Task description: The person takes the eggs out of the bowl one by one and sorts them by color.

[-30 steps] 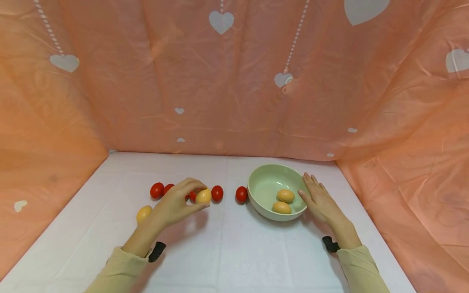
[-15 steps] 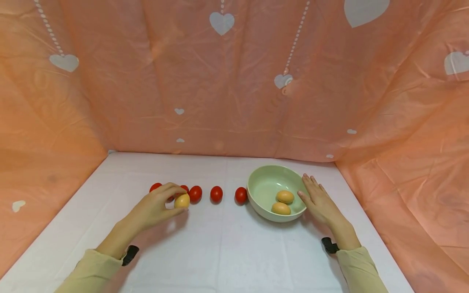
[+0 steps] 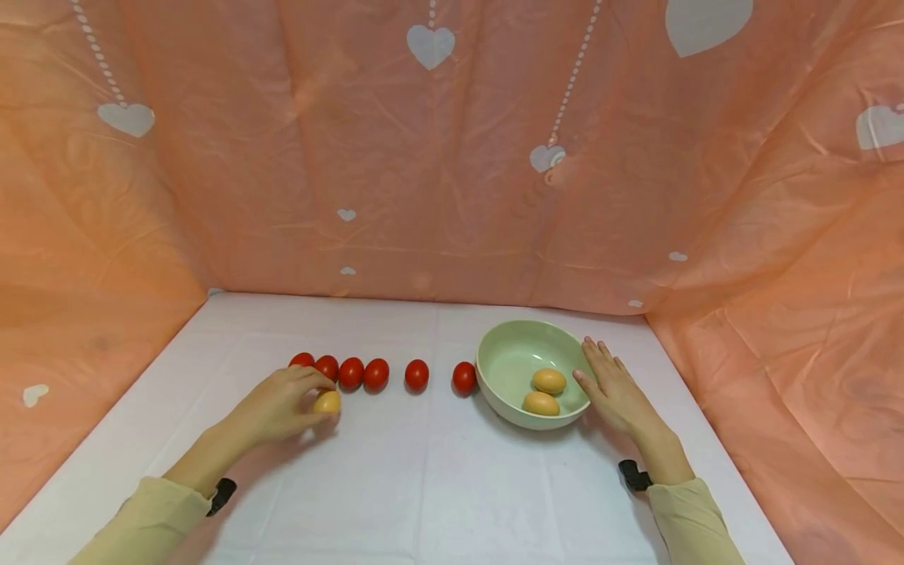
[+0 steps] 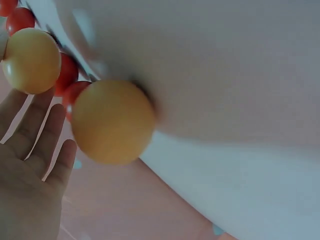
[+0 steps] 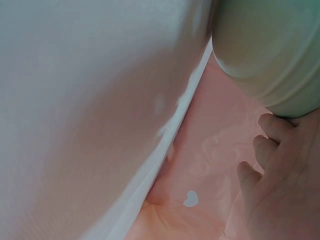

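My left hand [image 3: 286, 404] pinches a yellow egg [image 3: 327, 402] between thumb and fingers, low over the cloth just in front of the red eggs [image 3: 351, 374]. In the left wrist view, the held egg [image 4: 32, 61] is at the fingertips. A second yellow egg [image 4: 114, 122] lies nearer the wrist; in the head view the left hand and forearm hide it. On the right stands a light green bowl [image 3: 519, 353] with two yellow eggs [image 3: 548, 381] inside. My right hand [image 3: 617, 392] rests against the bowl's right side, fingers extended; it holds nothing.
Several red eggs form a loose row along the table's middle; the rightmost red egg [image 3: 464, 378] sits close beside the bowl. White cloth [image 3: 480, 494] covers the table. Orange sheets with pale hearts [image 3: 431, 45] hang behind and at both sides.
My left hand has moved left and toward me with the yellow egg, from near the row's middle to its left part, uncovering more red eggs. My right hand and the bowl stay put.
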`<action>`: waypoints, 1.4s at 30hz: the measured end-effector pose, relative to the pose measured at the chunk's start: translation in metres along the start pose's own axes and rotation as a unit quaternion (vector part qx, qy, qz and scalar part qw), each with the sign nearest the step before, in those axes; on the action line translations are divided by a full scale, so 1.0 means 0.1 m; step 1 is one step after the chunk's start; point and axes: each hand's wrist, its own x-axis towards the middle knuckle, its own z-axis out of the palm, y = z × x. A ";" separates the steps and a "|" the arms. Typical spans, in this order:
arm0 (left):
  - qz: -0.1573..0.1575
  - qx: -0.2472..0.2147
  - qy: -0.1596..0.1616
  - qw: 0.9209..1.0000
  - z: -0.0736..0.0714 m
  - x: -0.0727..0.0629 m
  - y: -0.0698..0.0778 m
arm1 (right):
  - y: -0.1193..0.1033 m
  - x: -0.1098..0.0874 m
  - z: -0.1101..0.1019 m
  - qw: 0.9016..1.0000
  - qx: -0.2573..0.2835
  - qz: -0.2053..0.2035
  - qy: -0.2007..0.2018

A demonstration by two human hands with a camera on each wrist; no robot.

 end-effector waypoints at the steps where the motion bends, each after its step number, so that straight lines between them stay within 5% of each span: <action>1: -0.003 0.001 -0.005 1.000 0.00 -0.01 -0.01 | 0.00 0.00 0.00 1.000 0.000 0.000 0.000; 32: -0.074 -0.017 -0.029 0.997 -0.04 -0.16 -0.13 | -0.01 0.00 -0.03 1.000 0.001 0.005 -0.005; 42: -0.071 -0.014 -0.023 0.997 0.00 -0.20 -0.14 | 0.00 0.00 -0.01 1.000 0.001 0.004 -0.006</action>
